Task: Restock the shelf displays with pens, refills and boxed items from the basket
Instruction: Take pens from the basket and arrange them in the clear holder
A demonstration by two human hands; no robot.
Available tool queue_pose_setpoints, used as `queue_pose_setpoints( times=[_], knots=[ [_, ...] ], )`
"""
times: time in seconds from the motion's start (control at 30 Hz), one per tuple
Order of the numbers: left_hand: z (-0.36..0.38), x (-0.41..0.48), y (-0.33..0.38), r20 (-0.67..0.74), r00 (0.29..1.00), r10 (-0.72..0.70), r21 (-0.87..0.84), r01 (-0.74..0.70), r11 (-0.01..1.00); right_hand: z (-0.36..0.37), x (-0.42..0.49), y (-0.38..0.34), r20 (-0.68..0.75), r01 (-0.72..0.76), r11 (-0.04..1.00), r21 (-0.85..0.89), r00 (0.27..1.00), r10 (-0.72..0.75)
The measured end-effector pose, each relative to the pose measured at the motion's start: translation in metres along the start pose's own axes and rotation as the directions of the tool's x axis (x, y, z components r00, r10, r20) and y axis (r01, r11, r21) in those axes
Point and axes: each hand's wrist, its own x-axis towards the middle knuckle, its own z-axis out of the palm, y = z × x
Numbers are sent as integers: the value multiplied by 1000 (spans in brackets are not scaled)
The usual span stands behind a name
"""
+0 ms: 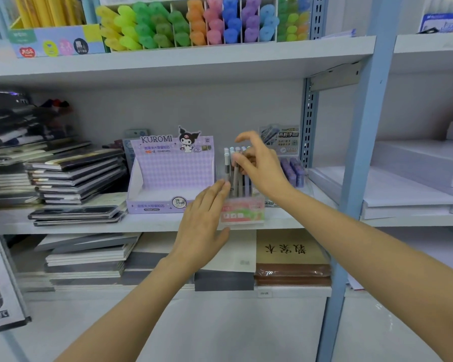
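Looking at grey shelf (94, 227) running across middle of frame. Notebook stacks (76, 176) centre left, highlighters (183, 24) along top. Purple Kuromi box (168, 176) dead centre, clear pen tub (242, 211) just right of it. Left hand (203, 223) relaxed, straight fingers resting against tub's left side. Right hand (263, 168) curled round tops of pens (236, 178), which stand upright in tub.

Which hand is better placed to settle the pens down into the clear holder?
The right hand: its fingers are curled on the pens from above. The left hand lies with straight fingers against the holder, so it looks better suited to steadying it.
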Motion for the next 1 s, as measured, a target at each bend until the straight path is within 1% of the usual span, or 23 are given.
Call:
queue_pose_setpoints(
  times=[0.1, 0.17, 0.23, 0.3, 0.37, 0.4, 0.47, 0.53, 0.57, 0.6, 0.67, 0.73, 0.8, 0.83, 0.9, 0.97, 1.0],
  knots=[
    [0, 0, 1, -3, 1000, 1, 15, -1, 1000, 6, -2, 2, -40, 44, 998, -52, 998, -46],
    [1, 0, 2, -1, 1000, -1, 23, 1, 1000, 8, -3, 6, -44, 58, 988, -142, 997, -65],
    [0, 1, 3, -2, 1000, -4, 18, 4, 1000, 8, -5, 10, -25, 57, 976, -209, 998, -64],
    [-1, 1, 4, 0, 1000, -3, 7, 3, 1000, 8, -9, 11, -2, 40, 973, -228, 999, -42],
    [-2, -1, 5, -5, 1000, 2, -36, -2, 999, 6, -17, 7, -29, 48, 977, -206, 998, -55],
    [-2, -4, 5, -18, 1000, 3, -84, -5, 996, 6, -24, 4, -61, 74, 980, -184, 994, -87],
    [1, -16, 3, -90, 996, 13, -183, -29, 983, 8, -45, -3, -99, 169, 976, -136, 978, -183],
    [15, -36, -3, -193, 981, 14, -231, -59, 971, 20, -78, -3, -50, 231, 970, -72, 971, -234],
    [27, -49, -6, -219, 976, -15, -253, -42, 967, 30, -98, 1, 4, 232, 972, -38, 973, -232],
    [40, -63, -10, -210, 976, -63, -277, 2, 961, 41, -119, 6, 70, 214, 977, -12, 975, -213],
    [71, -96, -18, -108, 982, -155, -296, 117, 948, 67, -163, 24, 216, 125, 992, 13, 969, -124],
    [106, -136, -26, 69, 978, -196, -287, 208, 935, 94, -207, 47, 338, -19, 1000, 16, 941, 13],
    [139, -183, -34, 263, 937, -231, -272, 302, 914, 120, -251, 76, 439, -158, 987, -23, 886, 152],
    [155, -207, -37, 356, 900, -250, -255, 351, 901, 131, -272, 91, 484, -216, 974, -59, 847, 218],
    [185, -255, -38, 532, 799, -281, -192, 438, 878, 148, -316, 121, 559, -302, 941, -151, 759, 333],
    [211, -296, -36, 674, 663, -327, -72, 499, 864, 159, -358, 148, 600, -373, 896, -242, 668, 440],
    [222, -313, -36, 723, 591, -359, -12, 530, 848, 164, -378, 159, 610, -409, 867, -286, 619, 494]
  ],
)
